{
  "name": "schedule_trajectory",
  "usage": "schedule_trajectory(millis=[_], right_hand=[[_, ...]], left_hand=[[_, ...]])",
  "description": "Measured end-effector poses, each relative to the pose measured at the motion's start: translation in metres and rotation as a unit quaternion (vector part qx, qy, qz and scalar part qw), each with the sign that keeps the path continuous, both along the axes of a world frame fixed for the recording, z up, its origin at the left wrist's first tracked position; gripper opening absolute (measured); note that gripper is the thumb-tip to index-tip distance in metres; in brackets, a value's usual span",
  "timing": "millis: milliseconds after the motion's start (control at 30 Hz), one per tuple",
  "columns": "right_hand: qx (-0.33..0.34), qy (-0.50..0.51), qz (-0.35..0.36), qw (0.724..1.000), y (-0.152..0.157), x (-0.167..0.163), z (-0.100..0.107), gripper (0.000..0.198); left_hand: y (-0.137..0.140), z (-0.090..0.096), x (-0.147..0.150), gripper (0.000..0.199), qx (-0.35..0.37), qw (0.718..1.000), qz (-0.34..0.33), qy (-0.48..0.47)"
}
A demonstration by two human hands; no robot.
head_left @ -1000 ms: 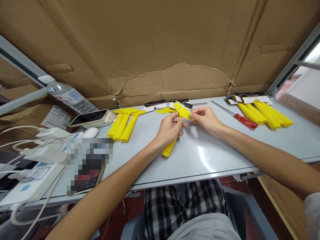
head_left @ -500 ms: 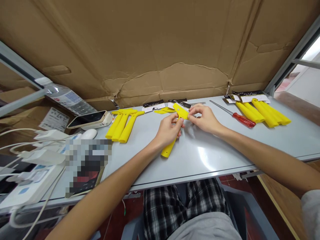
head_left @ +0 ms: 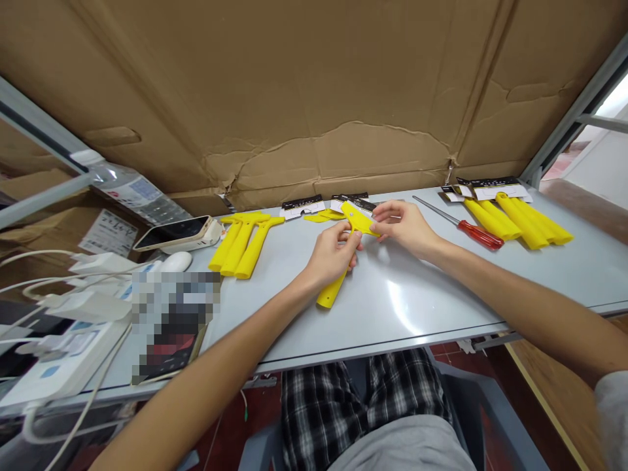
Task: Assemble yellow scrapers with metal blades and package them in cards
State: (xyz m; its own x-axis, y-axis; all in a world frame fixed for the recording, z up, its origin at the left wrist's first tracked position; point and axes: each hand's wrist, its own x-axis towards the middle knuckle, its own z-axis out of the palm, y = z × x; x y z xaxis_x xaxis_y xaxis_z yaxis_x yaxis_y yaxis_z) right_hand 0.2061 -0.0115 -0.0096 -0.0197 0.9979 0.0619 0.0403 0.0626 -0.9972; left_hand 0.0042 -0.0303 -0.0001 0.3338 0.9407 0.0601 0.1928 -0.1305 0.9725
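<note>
My left hand (head_left: 333, 254) is closed around the handle of a yellow T-shaped scraper (head_left: 331, 294), just below its head. A small screw shows on the head, and the handle's lower end points toward me. My right hand (head_left: 400, 227) pinches the right end of the head between thumb and fingers. Behind the hands lie flat yellow pieces (head_left: 324, 215) and black-and-white header cards (head_left: 301, 207). A screwdriver (head_left: 478, 234) with a red handle rests to the right of my right hand.
Several yellow scrapers (head_left: 245, 245) lie at left, and several more yellow handles (head_left: 527, 226) with cards at right. A phone (head_left: 171, 232), white mouse (head_left: 176, 261), power strip (head_left: 63, 360) with cables and plastic bottle (head_left: 140, 190) crowd the left. Cardboard (head_left: 314, 78) walls the back.
My right hand has shifted slightly right along the scraper's head, and more of the head's right end shows. My left hand keeps its hold on the handle.
</note>
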Motion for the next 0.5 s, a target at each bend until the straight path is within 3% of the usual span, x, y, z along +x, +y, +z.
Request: schedule_trajectory(millis=[100,300,500], right_hand=[[-0.026,0.004,0.024,0.999,-0.003,-0.005,-0.006,0.057],[0.103,-0.154,0.028,0.982,-0.005,-0.007,-0.022,0.053],[0.146,-0.220,0.045,0.964,-0.008,-0.001,-0.016,0.057]], left_hand=[[0.001,0.000,0.001,0.011,-0.017,0.999,0.013,-0.024],[0.001,-0.003,0.001,0.017,-0.053,0.996,0.017,-0.064],[0.001,-0.005,-0.002,0.027,-0.026,0.998,0.016,-0.048]])
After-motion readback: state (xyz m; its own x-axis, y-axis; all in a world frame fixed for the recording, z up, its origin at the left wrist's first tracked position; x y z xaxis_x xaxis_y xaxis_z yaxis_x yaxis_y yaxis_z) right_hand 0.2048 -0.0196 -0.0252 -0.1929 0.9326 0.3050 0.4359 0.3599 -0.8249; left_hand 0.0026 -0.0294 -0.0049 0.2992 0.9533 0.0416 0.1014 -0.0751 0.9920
